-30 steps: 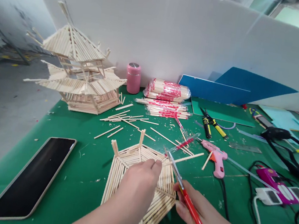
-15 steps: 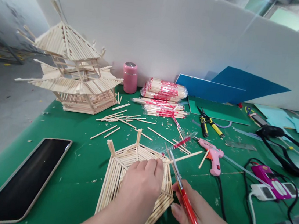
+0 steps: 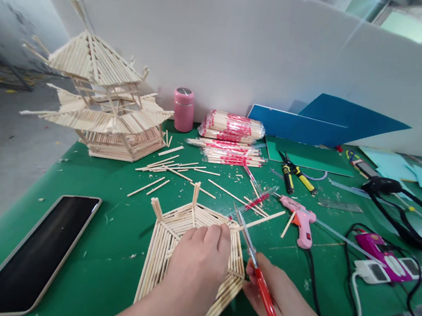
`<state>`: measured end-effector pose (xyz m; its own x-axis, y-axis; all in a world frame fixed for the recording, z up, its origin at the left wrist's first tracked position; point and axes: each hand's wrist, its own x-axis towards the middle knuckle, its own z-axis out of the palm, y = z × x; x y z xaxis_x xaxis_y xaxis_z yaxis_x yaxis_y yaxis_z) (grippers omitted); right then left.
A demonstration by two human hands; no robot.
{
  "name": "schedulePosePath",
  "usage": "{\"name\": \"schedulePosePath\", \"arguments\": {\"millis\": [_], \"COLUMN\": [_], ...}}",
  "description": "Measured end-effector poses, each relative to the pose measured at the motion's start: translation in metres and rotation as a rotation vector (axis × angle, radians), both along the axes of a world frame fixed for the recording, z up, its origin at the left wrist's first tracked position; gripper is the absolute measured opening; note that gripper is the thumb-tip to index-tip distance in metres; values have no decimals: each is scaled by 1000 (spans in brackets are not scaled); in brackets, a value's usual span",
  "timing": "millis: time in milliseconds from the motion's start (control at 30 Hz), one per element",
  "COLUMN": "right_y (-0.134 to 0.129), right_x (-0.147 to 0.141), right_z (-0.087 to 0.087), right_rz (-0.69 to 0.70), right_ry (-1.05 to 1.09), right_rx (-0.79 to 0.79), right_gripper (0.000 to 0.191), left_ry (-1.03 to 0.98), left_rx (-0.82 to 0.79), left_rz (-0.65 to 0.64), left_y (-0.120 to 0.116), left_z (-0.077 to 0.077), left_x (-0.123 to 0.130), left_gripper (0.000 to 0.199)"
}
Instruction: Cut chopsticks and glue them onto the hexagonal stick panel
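A many-sided panel of wooden sticks (image 3: 158, 255) lies on the green table, with short upright stick pairs at its far corners. Over its middle is my left hand (image 3: 200, 261), fingers curled down; its fingertips are at the near end of a long wooden stick (image 3: 263, 221) that slants up to the right. My right hand (image 3: 274, 292) is closed around red-handled scissors (image 3: 271, 305). The scissors' blades point away and cross the stick just right of my left fingertips.
A stick pagoda (image 3: 100, 106) stands back left; a phone (image 3: 36, 254) lies front left. Behind are a pink jar (image 3: 183, 110), packed sticks (image 3: 233, 125) and loose sticks. To the right are pliers (image 3: 295, 174), a pink glue gun (image 3: 304, 223), cables and black glasses (image 3: 415, 213).
My right hand has shifted slightly, and the scissors' handle has tipped a little to the left. My left hand and the panel have hardly moved.
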<state>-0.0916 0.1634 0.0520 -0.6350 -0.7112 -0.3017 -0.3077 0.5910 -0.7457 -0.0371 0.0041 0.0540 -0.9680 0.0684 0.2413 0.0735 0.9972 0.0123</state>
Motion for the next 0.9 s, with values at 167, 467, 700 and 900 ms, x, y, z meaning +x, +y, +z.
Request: {"name": "schedulePosePath", "arguments": {"millis": [167, 467, 700, 900], "right_y": [0, 9, 43, 45], "right_x": [-3, -19, -57, -50], "right_z": [-5, -7, -47, -18], "right_rz": [-38, -113, -233, -180], "right_ry": [-7, -15, 541, 860], "right_rx": [22, 47, 399, 263], "right_gripper": [14, 43, 45, 32], "left_ry": [44, -181, -507, -636], "left_rx": [79, 1248, 1874, 1740], "left_rz": [2, 268, 239, 221], "left_y": [-2, -40, -37, -30], "left_z": [-10, 5, -3, -15], "left_x": [1, -5, 4, 4], "left_gripper": [41, 25, 24, 25]}}
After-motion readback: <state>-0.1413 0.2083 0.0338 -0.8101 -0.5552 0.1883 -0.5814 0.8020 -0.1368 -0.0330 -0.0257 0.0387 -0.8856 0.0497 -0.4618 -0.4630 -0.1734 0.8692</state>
